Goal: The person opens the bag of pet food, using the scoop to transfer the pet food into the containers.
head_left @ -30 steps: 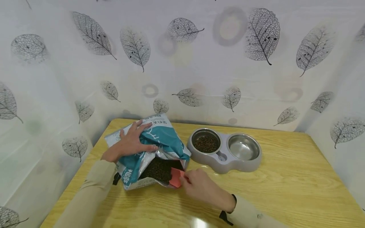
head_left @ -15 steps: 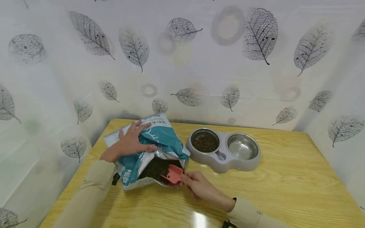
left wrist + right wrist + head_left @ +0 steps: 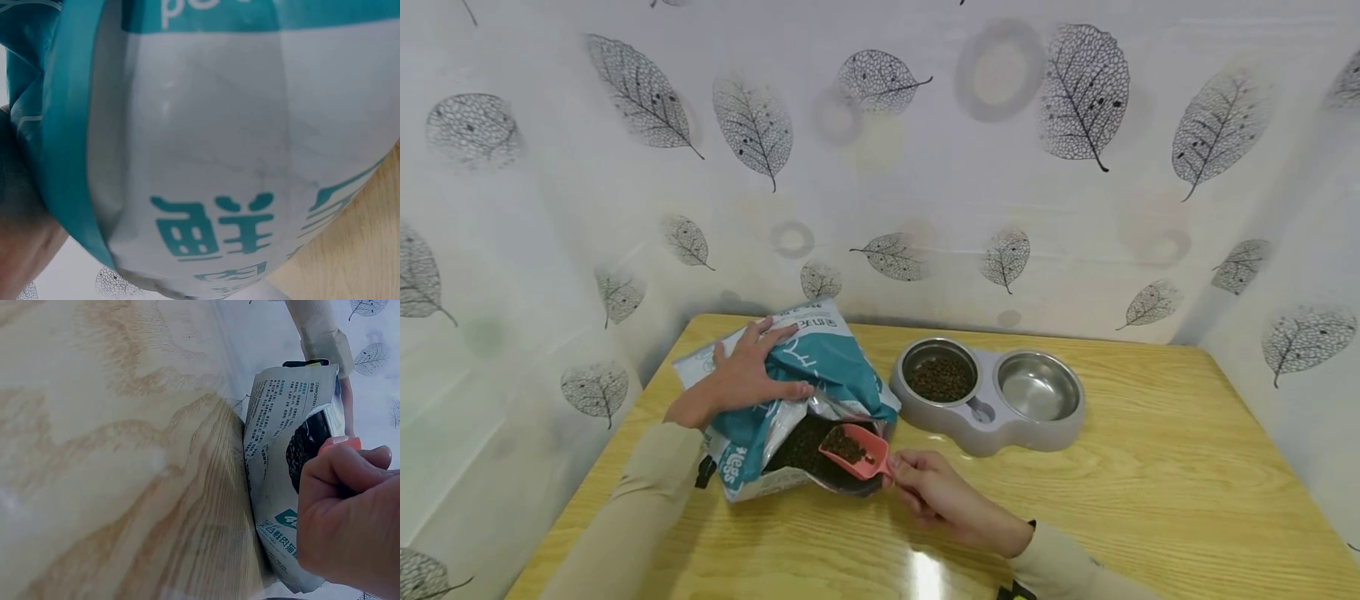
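Note:
A teal and white pet food bag [image 3: 842, 367] lies on the table with its torn mouth facing the near right and dark kibble [image 3: 796, 450] inside. My left hand [image 3: 741, 375] rests on top of it, fingers spread over the film. In the right hand [image 3: 942, 497] I pinch the handle of a pink scoop [image 3: 877, 455]. Its bowl is tilted up at the bag's mouth and carries some brown kibble. From the right wrist view, curled fingers mostly hide the scoop [image 3: 342, 442]. The bag [image 3: 206, 119] fills most of the left wrist view.
Right of the bag stands a grey double feeder [image 3: 977, 433]. Its left steel bowl [image 3: 917, 354] contains kibble; the right steel bowl [image 3: 1037, 392] shows a bare bottom. A wooden table [image 3: 1150, 500] lies beneath, with a leaf-patterned curtain [image 3: 880, 183] behind and at the sides.
The scoop was dipped edge-down in the kibble; now it is turned level and raised slightly with kibble in it. My right hand has shifted a little right. The left hand stays put.

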`<action>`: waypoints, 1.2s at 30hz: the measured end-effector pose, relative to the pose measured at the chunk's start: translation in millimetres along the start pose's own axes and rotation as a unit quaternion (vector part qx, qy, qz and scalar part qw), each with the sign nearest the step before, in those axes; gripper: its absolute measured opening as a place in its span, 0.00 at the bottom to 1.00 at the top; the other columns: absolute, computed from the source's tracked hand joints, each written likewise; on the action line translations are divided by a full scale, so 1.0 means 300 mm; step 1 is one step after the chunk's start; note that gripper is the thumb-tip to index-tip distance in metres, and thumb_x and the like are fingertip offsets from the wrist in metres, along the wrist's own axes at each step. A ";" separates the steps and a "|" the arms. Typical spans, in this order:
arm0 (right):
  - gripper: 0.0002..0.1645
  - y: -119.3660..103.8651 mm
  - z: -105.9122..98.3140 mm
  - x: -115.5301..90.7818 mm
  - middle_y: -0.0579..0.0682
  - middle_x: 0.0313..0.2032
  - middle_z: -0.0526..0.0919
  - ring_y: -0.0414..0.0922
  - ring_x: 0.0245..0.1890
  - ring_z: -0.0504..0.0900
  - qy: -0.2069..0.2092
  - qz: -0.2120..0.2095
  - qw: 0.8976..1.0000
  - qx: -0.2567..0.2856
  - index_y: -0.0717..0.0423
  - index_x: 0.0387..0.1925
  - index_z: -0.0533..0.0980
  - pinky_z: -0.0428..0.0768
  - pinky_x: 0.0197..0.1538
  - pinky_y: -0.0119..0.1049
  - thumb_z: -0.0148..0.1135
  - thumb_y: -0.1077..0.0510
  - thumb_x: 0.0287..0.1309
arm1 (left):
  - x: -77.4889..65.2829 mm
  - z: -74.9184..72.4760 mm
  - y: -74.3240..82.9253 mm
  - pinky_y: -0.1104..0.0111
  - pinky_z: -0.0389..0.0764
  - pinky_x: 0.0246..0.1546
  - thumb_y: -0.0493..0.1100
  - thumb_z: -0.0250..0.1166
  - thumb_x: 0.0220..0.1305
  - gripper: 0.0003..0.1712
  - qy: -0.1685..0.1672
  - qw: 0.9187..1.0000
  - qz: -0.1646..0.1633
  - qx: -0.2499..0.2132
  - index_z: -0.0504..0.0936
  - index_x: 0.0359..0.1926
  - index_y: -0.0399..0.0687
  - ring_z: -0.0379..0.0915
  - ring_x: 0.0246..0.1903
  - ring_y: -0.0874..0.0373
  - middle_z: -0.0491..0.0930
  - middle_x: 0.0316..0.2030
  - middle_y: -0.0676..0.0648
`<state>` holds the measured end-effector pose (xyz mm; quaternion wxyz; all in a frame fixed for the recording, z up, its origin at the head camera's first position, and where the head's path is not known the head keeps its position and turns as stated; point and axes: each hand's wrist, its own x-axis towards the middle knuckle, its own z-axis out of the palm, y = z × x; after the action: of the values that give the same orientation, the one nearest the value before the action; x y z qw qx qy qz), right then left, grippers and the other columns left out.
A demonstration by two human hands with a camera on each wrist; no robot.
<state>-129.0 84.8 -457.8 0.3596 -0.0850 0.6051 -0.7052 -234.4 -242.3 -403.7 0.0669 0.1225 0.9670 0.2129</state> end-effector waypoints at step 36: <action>0.18 -0.082 -0.180 -0.097 0.40 0.17 0.68 0.32 0.13 0.57 0.040 -0.158 0.984 -0.075 0.56 0.39 0.75 0.48 0.15 0.38 0.44 0.51 0.82 | -0.009 0.000 0.000 0.20 0.26 0.65 0.76 0.69 0.54 0.62 -0.003 1.000 0.007 -0.013 0.52 0.82 0.63 0.38 0.79 0.29 0.38 0.82 0.36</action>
<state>-147.7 145.6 -439.9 0.2116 -0.1784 0.6490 -0.7087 -231.8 -243.1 -403.4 0.0699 0.1287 0.9631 0.2260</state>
